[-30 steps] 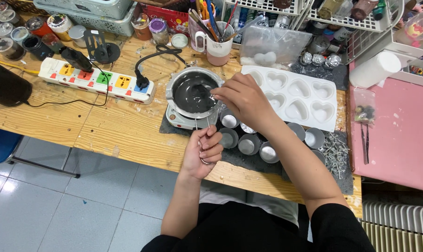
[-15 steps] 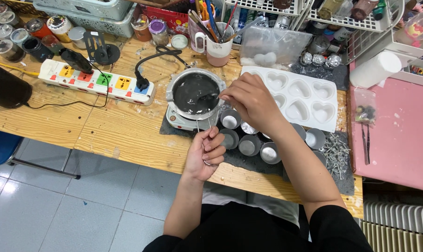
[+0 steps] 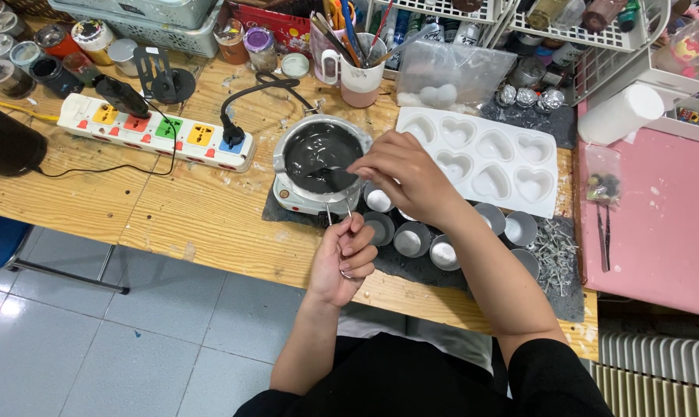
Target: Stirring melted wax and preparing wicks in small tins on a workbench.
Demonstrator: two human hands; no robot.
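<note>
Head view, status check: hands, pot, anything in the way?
Right hand holds spoon in melting pot. Left hand grips thin metal tool. Small metal cups crowd pot's edge.

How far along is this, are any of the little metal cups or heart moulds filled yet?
Not visibly: the metal cups and white heart mould look empty. The dark liquid in the pot looks melted. The right hand holds a tool in it; the left hand holds thin metal tongs. All the filling is left.

Open wooden tabletop [image 3: 94, 208] at nine o'clock of the melting pot [image 3: 318, 158]: easy passage there. At twelve, the pen mug [image 3: 359, 73] and black cable [image 3: 249, 96] crowd in. At three, the heart mould [image 3: 484, 158] blocks; at five, metal cups [image 3: 411, 238] sit packed together.
</note>
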